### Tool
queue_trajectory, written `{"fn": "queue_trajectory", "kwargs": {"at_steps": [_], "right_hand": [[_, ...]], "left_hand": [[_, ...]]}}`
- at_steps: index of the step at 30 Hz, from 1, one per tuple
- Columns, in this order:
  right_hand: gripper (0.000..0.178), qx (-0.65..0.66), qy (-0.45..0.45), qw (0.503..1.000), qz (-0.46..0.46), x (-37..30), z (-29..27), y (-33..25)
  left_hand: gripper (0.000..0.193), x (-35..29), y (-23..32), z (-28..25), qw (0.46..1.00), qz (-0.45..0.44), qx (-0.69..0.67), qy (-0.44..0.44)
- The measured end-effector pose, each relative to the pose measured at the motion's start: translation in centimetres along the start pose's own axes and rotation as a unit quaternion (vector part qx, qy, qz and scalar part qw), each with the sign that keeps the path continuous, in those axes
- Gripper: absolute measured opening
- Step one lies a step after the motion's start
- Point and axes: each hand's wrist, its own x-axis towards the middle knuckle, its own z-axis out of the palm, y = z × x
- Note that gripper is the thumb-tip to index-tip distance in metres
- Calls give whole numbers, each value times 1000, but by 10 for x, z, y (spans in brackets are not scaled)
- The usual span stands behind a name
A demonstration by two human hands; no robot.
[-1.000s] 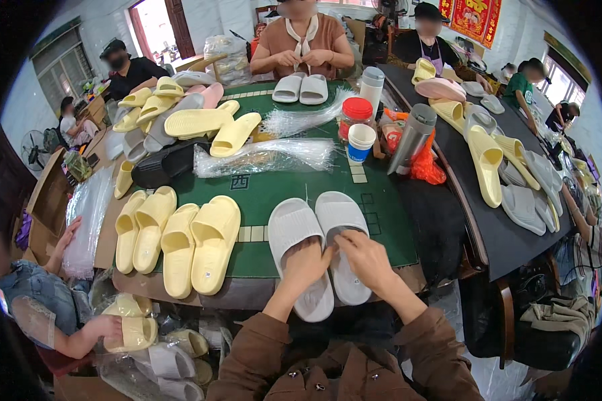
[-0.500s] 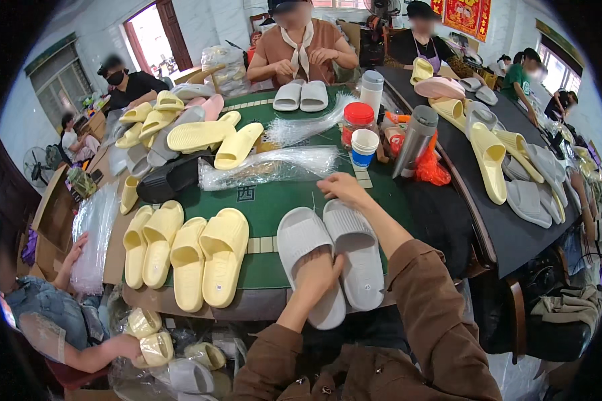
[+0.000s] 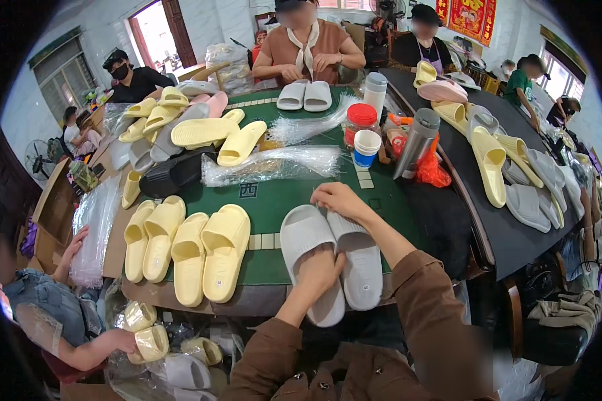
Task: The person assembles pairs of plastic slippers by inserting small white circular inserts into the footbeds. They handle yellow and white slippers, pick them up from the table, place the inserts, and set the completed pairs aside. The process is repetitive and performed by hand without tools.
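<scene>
A pair of grey slide slippers lies side by side at the table's near edge, the left slipper [image 3: 328, 304] and the right slipper [image 3: 363, 267]. My left hand [image 3: 319, 273] reaches under the left slipper's strap and grips it, its thumb on the inner edge by the right slipper. At the toes, my right hand [image 3: 339, 200] is closed in a pinch over the right slipper's front; whatever its fingertips hold is too small to make out. Two pairs of yellow slippers [image 3: 224, 257] stand to the left. Beyond lies a bundle of thin clear plastic strands [image 3: 274, 166].
Right of the strands stand a red-lidded jar [image 3: 360, 123], a paper cup [image 3: 366, 148] and a steel flask [image 3: 418, 142]. Loose slippers [image 3: 201, 134] pile up at left. A black side table [image 3: 448, 174] holds more slippers. Co-workers sit around; one at left handles wrapped yellow slippers [image 3: 150, 343].
My right hand has come down and slightly left onto the slippers' toes, its fingers drawn together. A thin strand seen upright between the toes before no longer shows clearly. My left hand stays put.
</scene>
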Motion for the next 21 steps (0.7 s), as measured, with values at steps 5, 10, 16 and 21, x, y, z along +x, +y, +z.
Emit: {"fn": "queue_trajectory", "kwargs": {"at_steps": [5, 10, 16, 21], "right_hand": [[20, 54, 58, 997, -5, -14, 1, -5], [16, 39, 155, 986, -48, -23, -1, 9], [14, 55, 145, 985, -76, -33, 0, -9], [16, 118, 175, 970, -120, -28, 2, 7]], "left_hand": [[45, -1, 13, -7, 999, 26, -26, -36], [38, -27, 19, -22, 973, 167, 32, 157], [23, -14, 23, -64, 961, 104, -89, 239], [31, 79, -7, -54, 954, 85, -217, 186]]}}
